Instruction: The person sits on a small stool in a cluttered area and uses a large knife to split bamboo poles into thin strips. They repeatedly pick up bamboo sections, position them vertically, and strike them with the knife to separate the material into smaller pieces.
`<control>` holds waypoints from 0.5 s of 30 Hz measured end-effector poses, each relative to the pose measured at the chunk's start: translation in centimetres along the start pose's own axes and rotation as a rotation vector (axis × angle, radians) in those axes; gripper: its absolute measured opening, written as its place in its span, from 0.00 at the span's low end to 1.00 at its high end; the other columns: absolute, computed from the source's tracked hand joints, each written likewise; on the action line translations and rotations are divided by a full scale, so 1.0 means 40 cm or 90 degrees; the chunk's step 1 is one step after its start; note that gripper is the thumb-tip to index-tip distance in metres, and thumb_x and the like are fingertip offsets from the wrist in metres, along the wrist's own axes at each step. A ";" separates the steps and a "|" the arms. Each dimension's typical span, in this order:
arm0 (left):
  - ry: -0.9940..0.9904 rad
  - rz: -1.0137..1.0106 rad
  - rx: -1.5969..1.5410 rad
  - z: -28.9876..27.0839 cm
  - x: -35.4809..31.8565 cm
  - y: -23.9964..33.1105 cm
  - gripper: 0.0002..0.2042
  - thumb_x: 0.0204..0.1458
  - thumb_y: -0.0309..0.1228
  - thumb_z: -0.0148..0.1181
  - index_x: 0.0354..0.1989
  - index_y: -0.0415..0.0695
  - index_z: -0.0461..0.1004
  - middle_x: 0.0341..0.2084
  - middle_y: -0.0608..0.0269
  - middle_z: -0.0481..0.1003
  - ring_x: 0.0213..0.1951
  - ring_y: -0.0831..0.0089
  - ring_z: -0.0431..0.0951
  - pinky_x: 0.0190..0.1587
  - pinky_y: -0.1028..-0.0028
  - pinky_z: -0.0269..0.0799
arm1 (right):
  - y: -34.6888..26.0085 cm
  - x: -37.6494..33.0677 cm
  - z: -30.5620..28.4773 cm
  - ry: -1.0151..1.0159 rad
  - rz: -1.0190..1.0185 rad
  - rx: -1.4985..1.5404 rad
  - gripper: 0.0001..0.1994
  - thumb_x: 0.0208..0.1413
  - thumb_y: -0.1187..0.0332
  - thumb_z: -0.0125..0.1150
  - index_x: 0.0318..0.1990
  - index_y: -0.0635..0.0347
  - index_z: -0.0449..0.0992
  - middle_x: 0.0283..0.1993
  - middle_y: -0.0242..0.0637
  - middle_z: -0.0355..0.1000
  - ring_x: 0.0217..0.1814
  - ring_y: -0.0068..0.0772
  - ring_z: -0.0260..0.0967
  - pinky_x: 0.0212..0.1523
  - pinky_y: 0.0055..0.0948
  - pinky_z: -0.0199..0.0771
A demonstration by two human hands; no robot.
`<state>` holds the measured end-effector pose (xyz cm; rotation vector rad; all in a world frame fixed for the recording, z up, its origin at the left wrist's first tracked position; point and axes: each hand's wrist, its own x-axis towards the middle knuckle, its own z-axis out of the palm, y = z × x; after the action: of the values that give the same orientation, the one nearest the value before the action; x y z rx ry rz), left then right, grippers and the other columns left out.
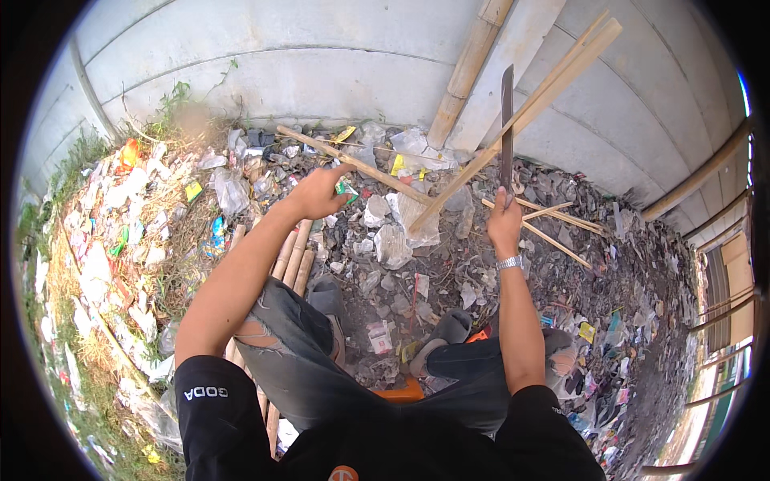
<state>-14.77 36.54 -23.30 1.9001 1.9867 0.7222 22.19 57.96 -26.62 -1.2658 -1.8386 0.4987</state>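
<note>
My right hand (504, 223) is closed round the handle of a machete (507, 120), its dark blade pointing up and away. A long split bamboo strip (525, 120) slants across the blade, with its lower end near a pale broken slab (411, 216). Its upper end is forked. My left hand (319, 192) is held out with the index finger stretched and the other fingers curled. That fingertip overlaps a bamboo stick (361, 166) on the debris; whether it touches is unclear. Nothing shows in the left hand.
Bamboo poles (293, 260) lie beside my left leg, and thin split sticks (557, 228) lie right of my right hand. Rubbish and rubble cover the ground. Ahead rises a concrete wall (321, 80) with a bamboo pole (469, 72) leaning on it. Something orange (403, 392) lies between my legs.
</note>
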 end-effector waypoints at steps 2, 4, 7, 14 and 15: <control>0.080 0.069 0.055 0.013 -0.001 -0.047 0.32 0.51 0.33 0.66 0.67 0.42 0.67 0.29 0.39 0.81 0.34 0.48 0.84 0.42 0.56 0.78 | 0.038 0.033 -0.031 0.000 0.056 0.092 0.27 0.70 0.48 0.53 0.32 0.70 0.73 0.19 0.45 0.65 0.22 0.45 0.68 0.28 0.41 0.68; 0.068 -0.019 0.037 -0.022 -0.038 -0.056 0.32 0.51 0.32 0.66 0.67 0.41 0.66 0.29 0.39 0.81 0.35 0.49 0.84 0.43 0.56 0.78 | -0.087 0.037 -0.147 -0.041 0.174 0.219 0.26 0.68 0.46 0.57 0.32 0.65 0.75 0.18 0.33 0.63 0.15 0.27 0.62 0.17 0.30 0.62; 0.088 -0.015 -0.013 -0.033 -0.040 -0.074 0.33 0.51 0.34 0.66 0.67 0.40 0.66 0.28 0.40 0.80 0.32 0.49 0.83 0.41 0.56 0.76 | -0.225 0.068 -0.311 0.057 0.123 0.287 0.26 0.66 0.44 0.58 0.32 0.61 0.73 0.20 0.27 0.62 0.13 0.17 0.56 0.12 0.22 0.55; 0.065 -0.035 -0.036 -0.017 -0.026 -0.056 0.32 0.52 0.32 0.67 0.67 0.39 0.67 0.50 0.41 0.79 0.34 0.57 0.83 0.42 0.61 0.78 | -0.569 0.195 -0.765 0.223 -0.146 0.212 0.13 0.63 0.60 0.64 0.39 0.62 0.76 0.22 0.27 0.58 0.17 0.19 0.51 0.24 0.26 0.59; 0.047 -0.044 -0.027 -0.019 -0.027 -0.047 0.32 0.52 0.32 0.67 0.67 0.39 0.67 0.52 0.40 0.79 0.34 0.56 0.84 0.42 0.60 0.78 | -0.564 0.215 -0.784 0.226 -0.166 0.197 0.12 0.63 0.60 0.63 0.39 0.62 0.76 0.22 0.27 0.57 0.18 0.19 0.51 0.24 0.26 0.59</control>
<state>-16.66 35.35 -23.83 1.7955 2.0533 0.8199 33.27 52.40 10.97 -0.8301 -1.5271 0.3693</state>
